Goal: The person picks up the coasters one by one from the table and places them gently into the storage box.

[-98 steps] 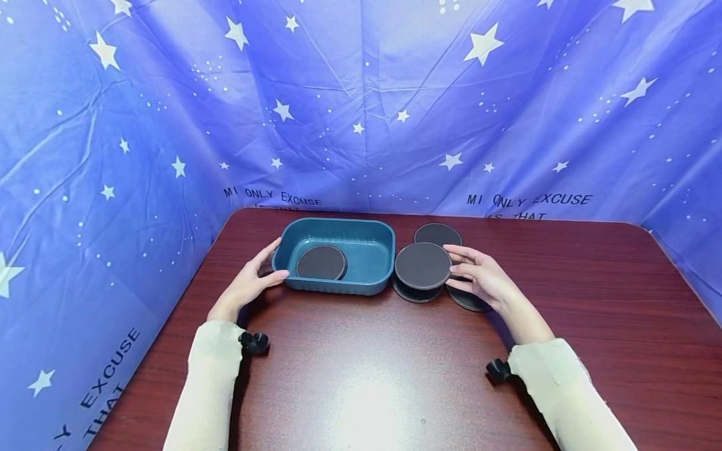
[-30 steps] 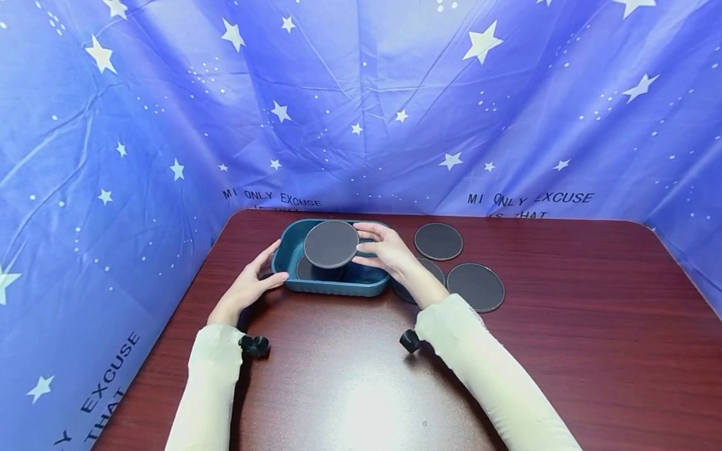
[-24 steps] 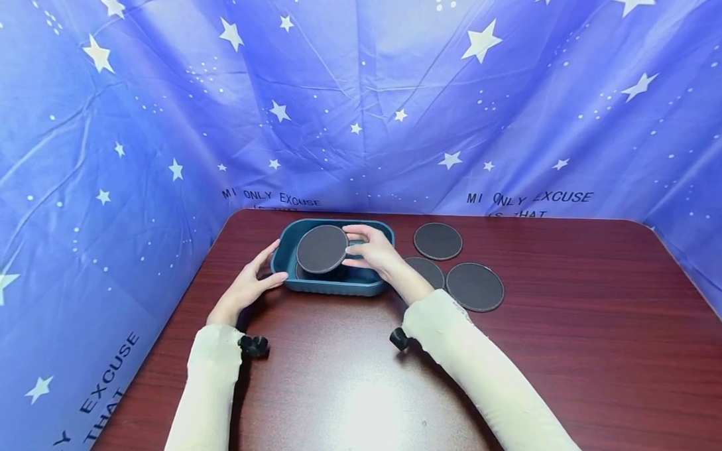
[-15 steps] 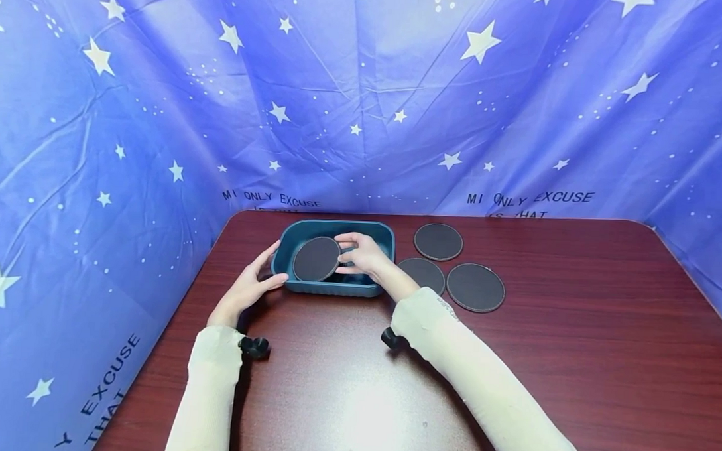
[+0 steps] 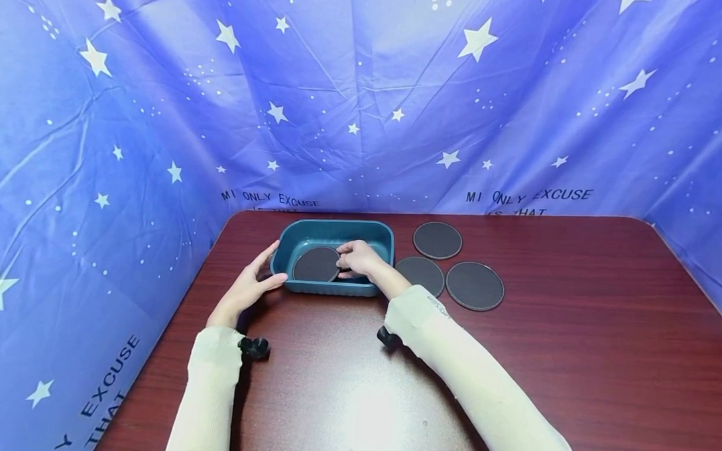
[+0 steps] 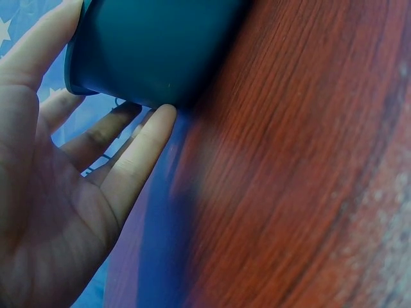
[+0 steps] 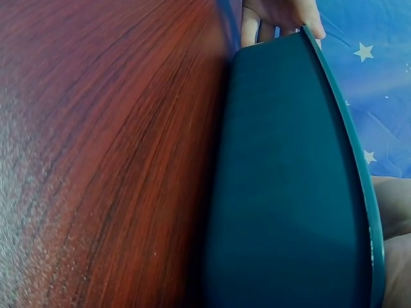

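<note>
A teal rectangular bin [image 5: 335, 289] stands on the table. Inside it, toward the left, lies a round dark coaster [image 5: 316, 264], whose right edge my right hand [image 5: 361, 257] pinches down in the bin. Any coaster beneath it is hidden from view. My left hand [image 5: 247, 284] rests against the bin's left end, thumb at the front corner; in the left wrist view its fairly straight fingers [image 6: 142, 151] touch the outer wall. The right wrist view shows mostly the bin's long side [image 7: 289, 167], with part of my right hand beyond the rim.
Right of the bin lie three more dark round coasters: one at the back [image 5: 437, 240], one beside the bin [image 5: 421, 277] partly behind my right wrist, and one farther right [image 5: 475, 286]. The reddish wooden table [image 5: 572, 339] meets a blue star-patterned curtain [image 5: 363, 166].
My right hand has carried a coaster from the pile beside the bin leftward, over the rim and down onto the bin's left part. The left hand has stayed at the bin's end.
</note>
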The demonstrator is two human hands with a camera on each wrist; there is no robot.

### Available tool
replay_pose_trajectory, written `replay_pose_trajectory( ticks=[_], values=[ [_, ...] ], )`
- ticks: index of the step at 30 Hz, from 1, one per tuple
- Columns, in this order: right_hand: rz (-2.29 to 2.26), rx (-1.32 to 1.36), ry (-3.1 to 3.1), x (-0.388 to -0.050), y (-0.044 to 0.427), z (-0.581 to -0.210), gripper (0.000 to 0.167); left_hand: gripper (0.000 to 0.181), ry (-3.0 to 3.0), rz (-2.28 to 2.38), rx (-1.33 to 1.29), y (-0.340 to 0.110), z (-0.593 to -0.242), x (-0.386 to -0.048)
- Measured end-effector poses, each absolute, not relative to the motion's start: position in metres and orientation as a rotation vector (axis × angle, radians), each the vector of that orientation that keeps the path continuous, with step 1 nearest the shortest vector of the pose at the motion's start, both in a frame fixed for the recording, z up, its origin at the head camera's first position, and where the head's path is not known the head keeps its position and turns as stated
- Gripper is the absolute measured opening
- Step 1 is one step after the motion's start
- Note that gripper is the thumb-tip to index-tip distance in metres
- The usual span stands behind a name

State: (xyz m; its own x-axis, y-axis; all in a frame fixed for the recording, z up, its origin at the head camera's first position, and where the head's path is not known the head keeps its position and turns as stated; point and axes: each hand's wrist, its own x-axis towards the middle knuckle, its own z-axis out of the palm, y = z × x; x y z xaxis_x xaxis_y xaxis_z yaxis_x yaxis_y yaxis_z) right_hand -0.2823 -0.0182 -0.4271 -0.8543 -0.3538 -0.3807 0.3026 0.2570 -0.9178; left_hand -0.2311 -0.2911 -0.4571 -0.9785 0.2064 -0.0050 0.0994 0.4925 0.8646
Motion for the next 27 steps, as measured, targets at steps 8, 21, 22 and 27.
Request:
replay_pose_trajectory(
  ticks=[8,21,22,27],
  values=[
    [-1.587,-0.065,1.997,-0.281,-0.013,-0.420,0.048,0.080,2.595,1.504,0.262,-0.285,-0.448,-0.226],
    [-1.730,-0.171,1.836,-0.272,0.004,-0.403,0.053,0.081,2.610,1.473,0.260,-0.287,-0.448,-0.227],
    [-1.740,-0.184,1.828,-0.271,0.006,-0.402,0.053,0.081,2.604,1.472,0.254,-0.285,-0.444,-0.224],
    [-1.784,-0.256,1.778,-0.262,0.013,-0.394,0.053,0.080,2.591,1.472,0.239,-0.283,-0.439,-0.221]
  ],
)
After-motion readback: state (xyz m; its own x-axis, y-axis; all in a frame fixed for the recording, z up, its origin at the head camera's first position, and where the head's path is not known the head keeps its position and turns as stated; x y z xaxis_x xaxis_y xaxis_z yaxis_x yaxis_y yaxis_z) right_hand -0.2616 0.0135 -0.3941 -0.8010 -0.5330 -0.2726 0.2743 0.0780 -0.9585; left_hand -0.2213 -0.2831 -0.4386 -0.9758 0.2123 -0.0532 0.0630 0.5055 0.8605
